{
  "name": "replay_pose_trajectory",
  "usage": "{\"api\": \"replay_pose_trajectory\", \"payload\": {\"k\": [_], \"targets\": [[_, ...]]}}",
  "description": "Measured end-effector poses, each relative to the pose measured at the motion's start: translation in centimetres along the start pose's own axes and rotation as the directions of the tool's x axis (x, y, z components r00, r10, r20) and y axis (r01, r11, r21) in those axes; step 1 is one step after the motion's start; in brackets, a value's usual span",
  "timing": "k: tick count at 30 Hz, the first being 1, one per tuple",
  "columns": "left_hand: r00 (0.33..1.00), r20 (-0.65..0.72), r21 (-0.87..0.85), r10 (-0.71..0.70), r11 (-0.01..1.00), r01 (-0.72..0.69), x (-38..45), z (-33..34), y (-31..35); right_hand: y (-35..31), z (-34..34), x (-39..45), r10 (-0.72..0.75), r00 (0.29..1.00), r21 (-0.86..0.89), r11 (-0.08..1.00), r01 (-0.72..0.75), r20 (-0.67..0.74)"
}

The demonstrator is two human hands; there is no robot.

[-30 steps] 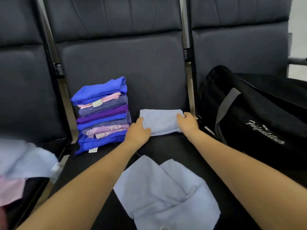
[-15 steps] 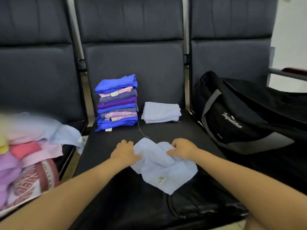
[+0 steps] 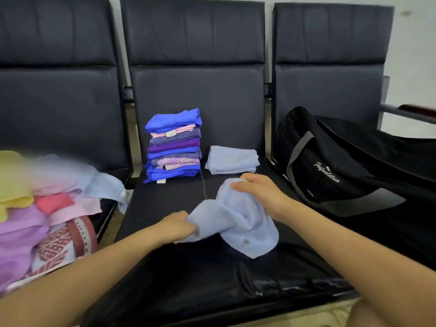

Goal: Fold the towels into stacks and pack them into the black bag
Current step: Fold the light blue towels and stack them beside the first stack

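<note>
The left hand [image 3: 178, 226] pinches one end of the light blue towel [image 3: 232, 221]; the right hand [image 3: 258, 193] grips the other end, so the towel hangs bunched between them; past the right hand lies a folded towel [image 3: 232, 159]; beside that stands a tall stack [image 3: 174, 145]; the black bag [image 3: 342, 166] sits right of the right hand; loose towels [image 3: 47, 204] pile up left of the left hand.

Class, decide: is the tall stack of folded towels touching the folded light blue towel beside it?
Apart. The head view shows dark seat between the tall stack and the folded light blue towel.
</note>
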State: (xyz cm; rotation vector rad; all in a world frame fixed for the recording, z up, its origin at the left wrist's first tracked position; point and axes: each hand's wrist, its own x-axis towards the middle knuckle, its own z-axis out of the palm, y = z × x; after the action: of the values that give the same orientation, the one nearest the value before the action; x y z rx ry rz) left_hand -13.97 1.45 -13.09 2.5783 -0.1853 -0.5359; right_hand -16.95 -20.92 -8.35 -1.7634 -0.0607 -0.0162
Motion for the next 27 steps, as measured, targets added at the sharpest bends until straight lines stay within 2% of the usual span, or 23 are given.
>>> {"api": "replay_pose_trajectory", "payload": {"k": [2,4,6,9,12,15,18,20,24,27], "targets": [[0.998,-0.018,-0.273,0.055,0.960,-0.058,-0.3,0.1,-0.1,-0.1,0.6,-0.3,-0.018,0.999,-0.007,1.000,0.018,0.037],[0.987,-0.127,-0.486,0.102,0.861,-0.152,-0.8,0.0,0.2,-0.4,1.1,-0.5,-0.059,0.997,-0.037,0.997,0.061,0.046],[0.950,-0.247,-0.533,0.191,0.792,-0.298,-1.6,-0.3,1.2,-0.9,1.4,-0.5,-0.115,0.992,-0.070,0.991,0.118,0.047],[0.886,-0.302,-0.522,0.352,0.716,-0.463,-2.7,-0.7,2.7,-2.0,1.9,-0.3,-0.187,0.981,-0.048,0.981,0.190,0.058],[0.866,-0.294,-0.521,0.405,0.691,-0.500,-2.8,-0.9,3.9,-3.3,2.0,0.0,-0.215,0.975,0.071,0.975,0.211,0.060],[0.861,-0.311,-0.579,0.402,0.639,-0.507,-2.8,-1.7,4.8,-4.4,1.9,0.2,-0.231,0.973,0.103,0.968,0.228,0.015],[0.835,-0.356,-0.520,0.419,0.654,-0.549,-2.8,-2.7,4.6,-4.9,1.2,0.5,-0.253,0.964,0.091,0.961,0.260,-0.075],[0.830,-0.349,-0.414,0.435,0.723,-0.553,-2.7,-3.5,3.7,-4.9,0.3,0.7,-0.259,0.955,0.062,0.961,0.269,-0.142],[0.893,-0.247,-0.257,0.377,0.863,-0.435,-2.1,-4.8,1.2,-4.2,-1.1,0.6,-0.261,0.935,-0.095,0.965,0.245,-0.241],[0.903,-0.278,-0.169,0.327,0.909,-0.381,-2.4,-5.5,-0.1,-3.5,-1.8,0.6,-0.274,0.927,-0.225,0.950,0.218,-0.257]]}}
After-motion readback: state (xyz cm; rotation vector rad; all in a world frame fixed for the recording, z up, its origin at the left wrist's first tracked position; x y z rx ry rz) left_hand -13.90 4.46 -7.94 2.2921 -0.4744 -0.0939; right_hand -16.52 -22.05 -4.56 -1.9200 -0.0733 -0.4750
